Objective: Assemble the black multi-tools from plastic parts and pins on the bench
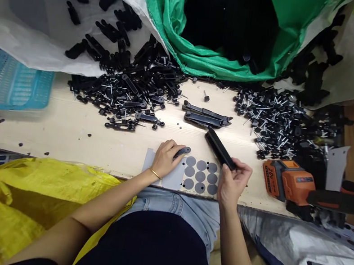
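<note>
My left hand (166,158) is closed on a small black plastic piece with a rounded end (182,151), low over a grey sheet (173,178) at the table's front edge. Beside that sheet lie rows of grey round discs (200,176), which look like stickers. My right hand (234,183) grips the lower end of a long black plastic bar (218,147), tilted with its far end up and left. Beyond the bar, two long black assembled parts (206,116) lie side by side on the table.
Black clip-like pieces (134,84) spill from a white sack (23,9) at left. Black-headed screws (277,123) are heaped at right, behind an orange cordless tool (294,183). A green sack (169,21) stands behind, a blue basket (13,80) left, a yellow sack (51,183) in front.
</note>
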`<action>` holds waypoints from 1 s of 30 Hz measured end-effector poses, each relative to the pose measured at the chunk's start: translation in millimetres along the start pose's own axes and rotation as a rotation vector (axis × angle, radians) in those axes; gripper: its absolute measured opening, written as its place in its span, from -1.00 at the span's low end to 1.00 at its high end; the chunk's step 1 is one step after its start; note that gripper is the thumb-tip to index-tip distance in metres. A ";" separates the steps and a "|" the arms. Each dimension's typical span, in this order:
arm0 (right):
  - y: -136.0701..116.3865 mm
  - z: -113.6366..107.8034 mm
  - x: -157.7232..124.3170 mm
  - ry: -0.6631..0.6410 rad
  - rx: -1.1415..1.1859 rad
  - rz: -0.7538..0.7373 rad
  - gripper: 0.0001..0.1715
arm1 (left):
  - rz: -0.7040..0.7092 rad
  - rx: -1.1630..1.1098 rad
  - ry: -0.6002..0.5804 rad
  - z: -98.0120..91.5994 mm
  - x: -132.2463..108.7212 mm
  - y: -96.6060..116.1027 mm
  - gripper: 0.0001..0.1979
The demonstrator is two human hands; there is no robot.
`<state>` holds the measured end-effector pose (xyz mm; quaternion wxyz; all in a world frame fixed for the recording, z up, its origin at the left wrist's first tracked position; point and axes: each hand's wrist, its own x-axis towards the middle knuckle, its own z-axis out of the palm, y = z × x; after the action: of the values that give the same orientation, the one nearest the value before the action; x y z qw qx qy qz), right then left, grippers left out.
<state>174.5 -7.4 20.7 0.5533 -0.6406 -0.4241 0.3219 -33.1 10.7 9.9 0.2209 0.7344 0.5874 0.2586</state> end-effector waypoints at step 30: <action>-12.0 46.9 -16.3 -0.438 -0.658 -0.186 -0.43 | 0.060 0.029 0.086 18.4 2.7 4.7 -0.69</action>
<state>123.8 -1.3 23.1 0.2417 -0.6586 -0.6686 0.2465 -17.3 11.9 -1.0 0.1770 0.7428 0.5778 0.2882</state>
